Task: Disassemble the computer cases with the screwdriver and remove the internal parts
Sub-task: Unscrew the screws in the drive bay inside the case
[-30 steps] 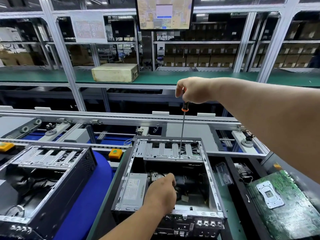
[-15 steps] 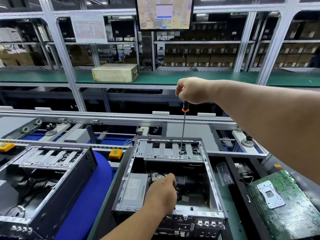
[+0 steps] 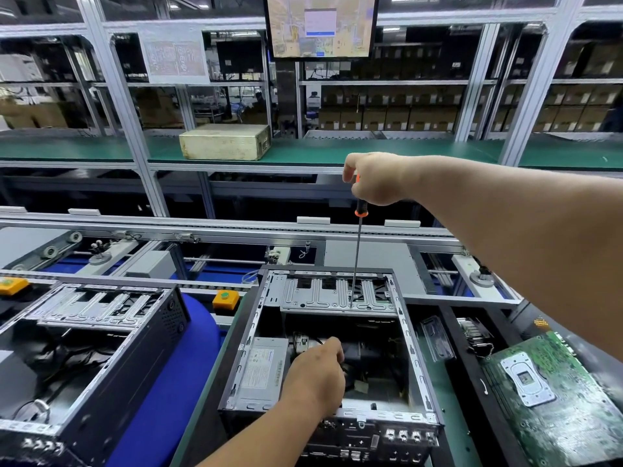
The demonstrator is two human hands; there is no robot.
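Note:
An open computer case [image 3: 409,348] lies in front of me with its side panel off. My right hand [image 3: 377,178] grips the orange-and-black handle of a long screwdriver [image 3: 356,254] held nearly upright, its tip on the silver drive cage [image 3: 323,298] at the case's far end. My left hand [image 3: 317,374] reaches down into the case beside the grey power supply [image 3: 261,369], fingers curled among black cables; what they hold is hidden.
A second open case [image 3: 101,335] lies at the left on a blue mat [image 3: 161,399]. A green motherboard [image 3: 556,399] lies at the right, with a clear plastic part [image 3: 435,338] beside the case. Two orange buttons [image 3: 225,299] sit by the conveyor rail. A beige box [image 3: 224,141] stands on the green shelf.
Almost nothing moved: my right hand has shifted very slightly on the screwdriver handle, and my left hand stays in the case.

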